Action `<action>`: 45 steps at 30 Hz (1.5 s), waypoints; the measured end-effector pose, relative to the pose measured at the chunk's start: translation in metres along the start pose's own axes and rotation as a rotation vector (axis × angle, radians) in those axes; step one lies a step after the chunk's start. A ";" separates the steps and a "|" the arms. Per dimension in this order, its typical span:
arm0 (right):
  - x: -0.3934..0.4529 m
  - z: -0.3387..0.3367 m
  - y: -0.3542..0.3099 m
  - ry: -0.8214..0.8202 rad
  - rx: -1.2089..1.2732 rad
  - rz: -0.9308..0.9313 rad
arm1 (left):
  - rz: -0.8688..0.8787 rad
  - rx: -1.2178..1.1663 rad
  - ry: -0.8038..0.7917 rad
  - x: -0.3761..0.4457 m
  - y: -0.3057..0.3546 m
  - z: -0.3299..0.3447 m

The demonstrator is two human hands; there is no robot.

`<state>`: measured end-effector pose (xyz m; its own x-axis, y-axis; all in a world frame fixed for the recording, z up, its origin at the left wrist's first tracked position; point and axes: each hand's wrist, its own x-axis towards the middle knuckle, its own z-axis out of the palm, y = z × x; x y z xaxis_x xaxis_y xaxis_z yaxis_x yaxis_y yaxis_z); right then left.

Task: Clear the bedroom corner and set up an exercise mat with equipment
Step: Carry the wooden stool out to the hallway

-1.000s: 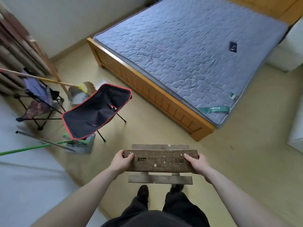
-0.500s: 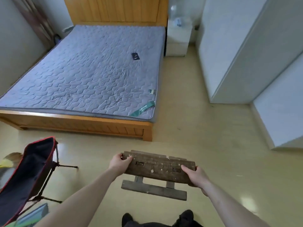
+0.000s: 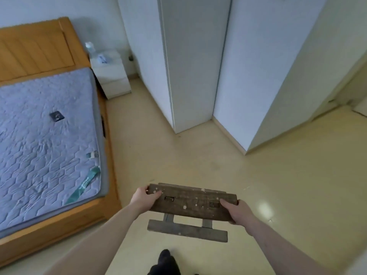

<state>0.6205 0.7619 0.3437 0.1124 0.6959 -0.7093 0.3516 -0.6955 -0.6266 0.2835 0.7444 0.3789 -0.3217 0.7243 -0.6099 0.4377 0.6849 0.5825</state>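
I carry a small, dark, worn wooden stool (image 3: 190,203) in front of me, above the floor, its seat speckled with pale paint spots and a lower crossbar showing beneath. My left hand (image 3: 144,196) grips the seat's left end. My right hand (image 3: 235,212) grips the right end. Both forearms reach in from the bottom of the view. No mat or exercise equipment is in view.
A wooden bed (image 3: 111,197) with a quilted blue-grey mattress (image 3: 45,155) fills the left; a small dark object (image 3: 57,116) lies on it. A white nightstand (image 3: 111,76) stands beyond. White wardrobe (image 3: 190,66) and walls rise ahead. Beige floor (image 3: 198,155) stretches ahead; a doorway (image 3: 355,96) is at right.
My view has swung right: the folding chairs and brooms have left the frame, the bed has slid to the left, and the wardrobe and doorway have come in. Both hands still hold the stool.
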 end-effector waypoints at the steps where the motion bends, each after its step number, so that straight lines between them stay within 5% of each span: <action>1: 0.007 -0.020 -0.001 0.029 0.032 0.010 | 0.034 0.025 -0.019 0.011 0.027 0.012; 26: 0.158 -0.373 -0.027 0.463 0.463 0.236 | 0.434 0.354 -0.509 0.181 0.491 0.323; 45: 0.283 -0.700 -0.015 0.504 0.445 0.229 | 0.510 0.422 -0.541 0.181 0.727 0.587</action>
<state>1.2974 1.0947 0.3785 0.5926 0.4467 -0.6703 -0.1330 -0.7665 -0.6283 1.0363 1.3267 0.3764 0.3977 0.7251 -0.5623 0.7303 0.1208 0.6723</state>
